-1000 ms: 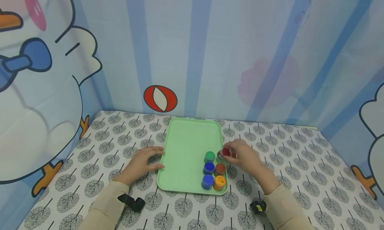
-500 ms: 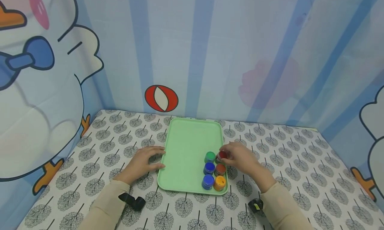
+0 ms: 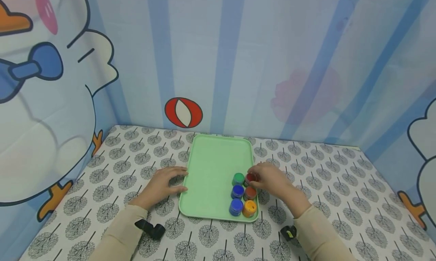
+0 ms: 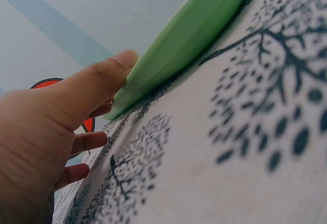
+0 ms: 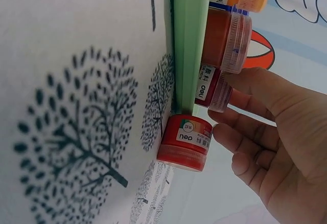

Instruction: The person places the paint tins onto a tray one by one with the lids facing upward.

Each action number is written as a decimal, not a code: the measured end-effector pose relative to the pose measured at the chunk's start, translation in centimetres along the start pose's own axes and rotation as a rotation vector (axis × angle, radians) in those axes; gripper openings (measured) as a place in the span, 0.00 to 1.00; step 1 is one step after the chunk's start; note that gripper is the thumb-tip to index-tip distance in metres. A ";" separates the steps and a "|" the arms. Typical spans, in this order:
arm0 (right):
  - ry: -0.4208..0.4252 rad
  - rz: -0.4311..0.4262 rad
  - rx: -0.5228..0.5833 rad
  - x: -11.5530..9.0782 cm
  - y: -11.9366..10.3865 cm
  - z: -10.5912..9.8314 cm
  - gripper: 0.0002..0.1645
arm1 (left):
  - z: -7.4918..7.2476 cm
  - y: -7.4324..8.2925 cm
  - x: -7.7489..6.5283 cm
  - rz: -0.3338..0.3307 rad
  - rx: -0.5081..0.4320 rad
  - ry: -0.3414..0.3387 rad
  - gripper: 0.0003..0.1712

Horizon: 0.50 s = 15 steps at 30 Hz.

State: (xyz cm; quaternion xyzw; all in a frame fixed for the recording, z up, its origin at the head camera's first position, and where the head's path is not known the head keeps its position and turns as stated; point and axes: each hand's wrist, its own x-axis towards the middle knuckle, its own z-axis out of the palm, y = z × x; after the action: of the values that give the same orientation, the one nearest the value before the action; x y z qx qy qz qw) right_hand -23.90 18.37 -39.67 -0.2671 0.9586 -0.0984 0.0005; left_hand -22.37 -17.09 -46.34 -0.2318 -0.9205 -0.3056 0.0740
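My right hand (image 3: 274, 179) pinches a dark red paint jar (image 5: 220, 92) by its clear lid, inside the right edge of the green tray (image 3: 211, 160). That jar sits beside a green-lidded jar (image 3: 238, 179) and a reddish-brown jar (image 3: 250, 193). A bright red paint jar (image 5: 185, 142), its lid turned sideways, is at the tray's outer edge close to my other right fingertips; I cannot tell whether they touch it. On the other side, my left hand (image 3: 162, 186) rests with loosely bent fingers, its thumb (image 4: 124, 59) against the tray's rim.
Two blue-lidded jars (image 3: 236, 207) and an orange jar (image 3: 249, 208) stand in the tray's near right corner. A tree-patterned cloth (image 3: 207, 234) covers the table. Behind it hangs a striped blue backdrop (image 3: 190, 60).
My right hand has moved slightly left with the dark red jar, bringing it into the tray, up against the green-lidded and brown jars. My left hand has stayed in place.
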 end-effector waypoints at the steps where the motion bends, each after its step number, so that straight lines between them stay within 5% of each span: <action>1: -0.003 -0.001 -0.001 0.1 0.0 0.0 0.16 | 0.0 0.0 0.0 0.001 -0.001 0.000 0.28; 15: 0.014 -0.001 -0.011 0.0 0.2 -0.4 0.18 | 0.0 0.0 0.0 -0.005 -0.007 0.000 0.28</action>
State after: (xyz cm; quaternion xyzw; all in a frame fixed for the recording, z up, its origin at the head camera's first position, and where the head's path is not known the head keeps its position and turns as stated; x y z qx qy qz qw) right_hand -23.97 18.60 -39.33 -0.2671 0.9590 -0.0949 -0.0076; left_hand -22.34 -17.08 -46.36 -0.2297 -0.9201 -0.3088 0.0725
